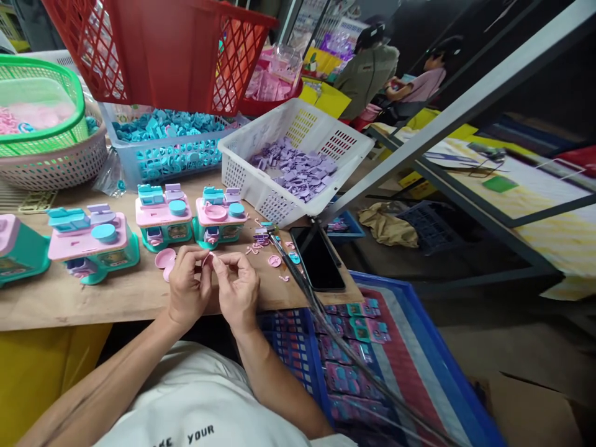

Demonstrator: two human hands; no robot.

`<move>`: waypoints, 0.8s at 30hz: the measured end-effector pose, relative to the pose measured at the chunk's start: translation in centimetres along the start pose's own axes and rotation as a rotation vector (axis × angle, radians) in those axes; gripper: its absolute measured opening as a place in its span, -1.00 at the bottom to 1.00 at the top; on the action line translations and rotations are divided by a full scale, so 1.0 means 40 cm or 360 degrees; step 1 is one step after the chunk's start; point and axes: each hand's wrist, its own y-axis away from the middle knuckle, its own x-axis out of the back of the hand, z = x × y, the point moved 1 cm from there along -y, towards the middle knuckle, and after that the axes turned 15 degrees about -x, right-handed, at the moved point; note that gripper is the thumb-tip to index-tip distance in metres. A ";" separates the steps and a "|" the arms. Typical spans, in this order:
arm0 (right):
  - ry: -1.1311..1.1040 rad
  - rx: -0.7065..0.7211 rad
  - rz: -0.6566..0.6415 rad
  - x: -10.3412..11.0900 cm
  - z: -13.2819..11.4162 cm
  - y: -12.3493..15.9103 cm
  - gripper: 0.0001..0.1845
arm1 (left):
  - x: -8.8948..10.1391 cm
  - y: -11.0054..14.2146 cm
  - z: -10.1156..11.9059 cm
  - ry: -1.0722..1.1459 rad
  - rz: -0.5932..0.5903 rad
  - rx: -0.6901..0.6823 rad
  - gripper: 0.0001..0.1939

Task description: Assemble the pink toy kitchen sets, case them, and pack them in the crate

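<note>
On my desk (pixel 28 310), toy kitchens (pixel 112 239) stand in a row, left of the smartphone (pixel 319 264). Behind them I see the basket (pixel 167 158) and, to its right, the crate (pixel 261 198). The tray (pixel 451 360) lies below the desk's right end.

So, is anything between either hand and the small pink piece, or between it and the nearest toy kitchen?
Nothing visible: the left hand and right hand meet at the small pink piece, and no object shows between it and the toy kitchen just beyond. Pink dishes lie left.
</note>
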 end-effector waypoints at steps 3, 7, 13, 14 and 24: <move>-0.0321 -0.0270 -0.0097 -0.020 0.009 0.004 -0.72 | 0.000 0.002 0.004 -0.0078 0.0018 -0.0128 -0.90; -0.0672 -0.0474 -0.0206 -0.047 0.011 0.003 -0.70 | 0.004 -0.003 0.001 -0.0110 0.0112 -0.0193 -0.86; -0.0814 -0.0564 -0.0365 -0.035 0.019 -0.010 -0.64 | -0.001 0.000 -0.014 0.0072 0.0188 -0.0047 -0.87; -0.0807 -0.0538 -0.0369 -0.029 0.024 -0.011 -0.63 | -0.003 0.003 -0.014 0.0102 0.0189 -0.0038 -0.87; -0.0221 -0.0261 -0.0362 0.001 0.076 -0.042 -0.73 | -0.006 -0.008 -0.033 0.0126 0.0223 0.0256 -0.91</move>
